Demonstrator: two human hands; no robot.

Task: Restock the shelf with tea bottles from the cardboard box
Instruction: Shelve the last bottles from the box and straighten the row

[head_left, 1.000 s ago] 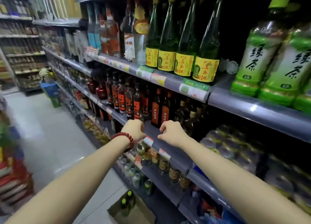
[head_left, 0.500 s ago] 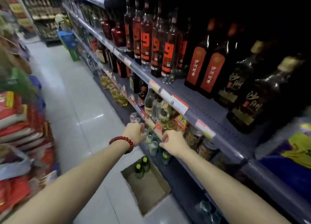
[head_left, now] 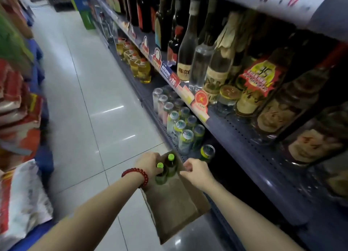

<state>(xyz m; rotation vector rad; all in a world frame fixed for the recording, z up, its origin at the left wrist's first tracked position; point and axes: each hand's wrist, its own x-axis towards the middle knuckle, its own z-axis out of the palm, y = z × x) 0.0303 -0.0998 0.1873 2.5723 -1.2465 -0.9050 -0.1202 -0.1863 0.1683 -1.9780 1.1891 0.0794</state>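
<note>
An open cardboard box lies on the floor against the bottom shelf. Two tea bottles with green caps stand at its far end. My left hand, with a red bead bracelet on the wrist, curls around the neck of the nearer tea bottle. The second tea bottle stands right beside it, untouched. My right hand hovers over the box's right rim with its fingers curled and nothing in them.
Cans with silver tops fill the lowest shelf beside the box. Glass liquor bottles and jars crowd the shelf above. Oil bottles stand further along. Sacks are stacked along the left of the tiled aisle.
My view has dropped from the upper shelves to the floor. Both hands came down to the box, and my left hand has reached the nearer tea bottle.
</note>
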